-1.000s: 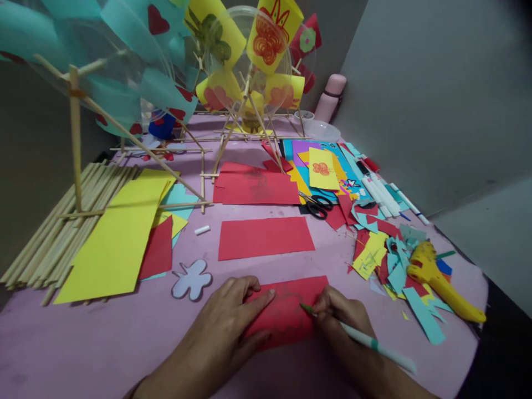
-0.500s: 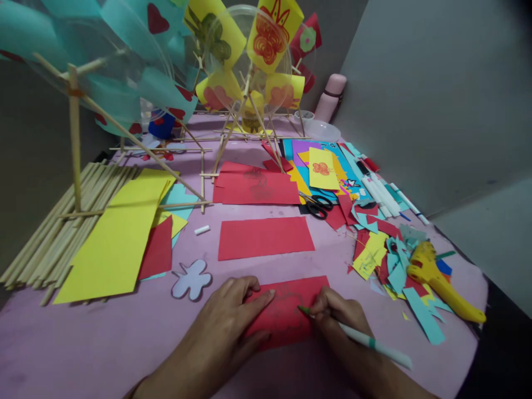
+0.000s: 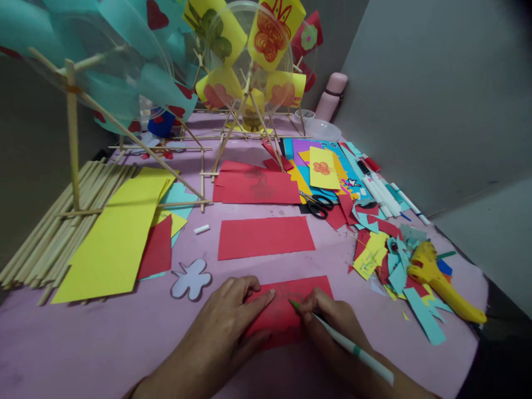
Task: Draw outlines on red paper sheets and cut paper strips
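Observation:
A red paper rectangle (image 3: 274,327) lies near the table's front edge, with faint dark outlines drawn on it. My left hand (image 3: 233,310) rests on its left part, fingers spread and thumb apart, pressing the sheet flat. In my right hand (image 3: 326,318) a white felt-tip pen (image 3: 353,350) with a green tip is pinched, its point touching the paper near the middle. Left of my left hand lies a pale butterfly cutout (image 3: 191,280). Beyond the sheet is a plain red rectangle (image 3: 266,238), and farther back a red sheet (image 3: 257,183) with a dark butterfly drawing.
Wooden sticks (image 3: 62,227) and yellow paper (image 3: 112,244) lie left. Stick-framed wheels with a yellow paper flap (image 3: 270,33) stand behind. Black scissors (image 3: 318,205), paper scraps (image 3: 397,266), a yellow glue gun (image 3: 444,285) and markers (image 3: 380,194) are at right.
My right hand has moved the pen tip slightly left and up across the red paper, and the pen's rear end has swung left and down. My left hand stays in place.

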Demonstrator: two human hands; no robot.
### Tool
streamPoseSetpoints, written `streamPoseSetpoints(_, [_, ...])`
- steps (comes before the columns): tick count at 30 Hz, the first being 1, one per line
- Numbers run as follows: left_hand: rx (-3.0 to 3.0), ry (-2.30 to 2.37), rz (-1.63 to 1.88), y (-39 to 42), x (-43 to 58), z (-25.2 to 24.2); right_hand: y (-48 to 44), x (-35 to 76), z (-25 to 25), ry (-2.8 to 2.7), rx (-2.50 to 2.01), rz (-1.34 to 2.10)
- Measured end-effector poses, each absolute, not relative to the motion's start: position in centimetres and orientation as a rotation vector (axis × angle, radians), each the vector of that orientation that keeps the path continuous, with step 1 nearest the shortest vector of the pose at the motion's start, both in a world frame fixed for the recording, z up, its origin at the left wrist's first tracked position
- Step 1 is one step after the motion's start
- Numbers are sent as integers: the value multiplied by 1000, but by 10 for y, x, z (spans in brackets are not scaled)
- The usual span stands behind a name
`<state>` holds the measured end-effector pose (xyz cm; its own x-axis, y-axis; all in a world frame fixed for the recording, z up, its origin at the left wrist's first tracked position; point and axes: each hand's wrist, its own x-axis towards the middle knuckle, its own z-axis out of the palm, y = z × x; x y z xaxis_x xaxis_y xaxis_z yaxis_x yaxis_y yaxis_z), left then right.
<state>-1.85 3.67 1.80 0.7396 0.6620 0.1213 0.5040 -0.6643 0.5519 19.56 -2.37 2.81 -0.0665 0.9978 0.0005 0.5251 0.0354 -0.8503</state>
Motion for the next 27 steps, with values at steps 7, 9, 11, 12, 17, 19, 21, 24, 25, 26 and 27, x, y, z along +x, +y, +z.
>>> streamPoseSetpoints(7, [2438,887,432,37,-18,19,-20,194,29,-1761,-1591,832])
streamPoseSetpoints(9, [2438,891,416,37,-18,19,-20,194,28,-1798,-1604,798])
streamPoseSetpoints(11, [2439,892,404,37,-18,19,-20,194,26,-1819,-1620,774])
streamPoseSetpoints(12, [2440,890,409,37,-19,19,-20,193,26,-1827,-1620,767])
streamPoseSetpoints(17, [2450,877,457,37,-18,20,-21,193,25,-1807,-1645,773])
streamPoseSetpoints(19, [2452,881,462,38,-18,20,-22,194,25,-1776,-1646,787])
streamPoseSetpoints(21, [2452,882,464,38,-18,20,-23,195,24,-1751,-1634,811])
streamPoseSetpoints(24, [2442,874,463,37,-17,21,-23,196,24,-1705,-1633,858])
streamPoseSetpoints(25, [2439,871,458,37,-17,21,-23,196,25,-1692,-1635,874])
streamPoseSetpoints(26, [2438,873,455,37,-18,21,-23,196,25,-1679,-1638,881])
streamPoseSetpoints(27, [2437,877,452,37,-18,21,-23,196,27,-1668,-1643,882])
